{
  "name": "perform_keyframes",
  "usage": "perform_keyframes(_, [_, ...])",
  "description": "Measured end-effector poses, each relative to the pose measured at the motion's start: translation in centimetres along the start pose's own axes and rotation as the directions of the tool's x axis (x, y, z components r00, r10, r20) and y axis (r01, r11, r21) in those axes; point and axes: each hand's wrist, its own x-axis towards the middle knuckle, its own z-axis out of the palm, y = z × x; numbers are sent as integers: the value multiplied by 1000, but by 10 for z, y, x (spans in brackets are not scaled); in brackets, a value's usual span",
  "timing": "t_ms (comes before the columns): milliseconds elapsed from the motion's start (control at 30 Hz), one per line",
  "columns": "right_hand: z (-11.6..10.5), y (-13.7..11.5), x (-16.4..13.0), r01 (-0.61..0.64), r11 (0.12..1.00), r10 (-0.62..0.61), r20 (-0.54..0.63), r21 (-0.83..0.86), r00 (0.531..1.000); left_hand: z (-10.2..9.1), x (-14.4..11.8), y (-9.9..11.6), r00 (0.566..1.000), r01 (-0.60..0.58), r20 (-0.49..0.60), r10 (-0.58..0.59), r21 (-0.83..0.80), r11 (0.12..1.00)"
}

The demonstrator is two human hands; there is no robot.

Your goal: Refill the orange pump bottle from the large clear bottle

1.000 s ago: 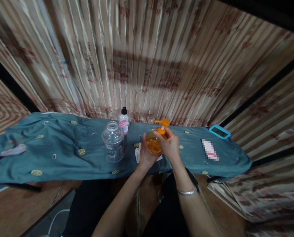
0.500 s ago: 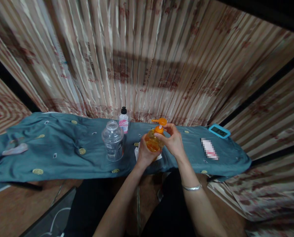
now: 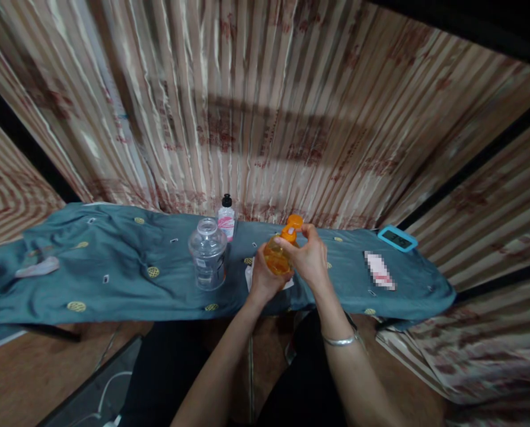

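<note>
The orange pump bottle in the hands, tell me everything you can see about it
The orange pump bottle is a small rounded bottle of see-through orange plastic, with an opaque orange pump head on top. It is held roughly upright above the teal cloth, near the front edge. The left hand wraps its body from below; the right hand grips the neck at the pump collar. How full it is cannot be told.

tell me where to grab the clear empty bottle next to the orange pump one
Grip the clear bottle around its wide ribbed body, coming from the near side, toward the table edge. It stands upright and uncapped on the teal cloth, and its narrow open neck offers less to hold. The small white bottle stands behind it, so approaching from the back looks crowded.
</note>
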Motion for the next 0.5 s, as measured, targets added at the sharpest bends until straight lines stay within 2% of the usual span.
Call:
perform_keyframes(100, [-2,0,1,46,999,-48,82,22,995,0,0,0,1000,10,-4,-10,-5,1000])
perform_keyframes(200, [-9,2,1,112,990,-128,241,79,962,1,0,1,1000,16,-17,-16,-8,1000])
perform_keyframes(267, [-11,2,1,115,990,-135,277,86,951,1,0,1,1000,18,-23,-18,-14,1000])
perform_keyframes(333, [-10,1,1,76,996,-83,212,45,974,1,-1,2,1000,18,-25,-19,-23,1000])
perform_keyframes(433, [-5,-1,1,10,1000,-10,40,-6,999,0,-1,2,1000,11,-18,-12,-33,999])
perform_keyframes(500, [-4,0,1,11,1000,-11,7,8,1000,0,-1,1,1000,11,-13,-11,-25,1000])
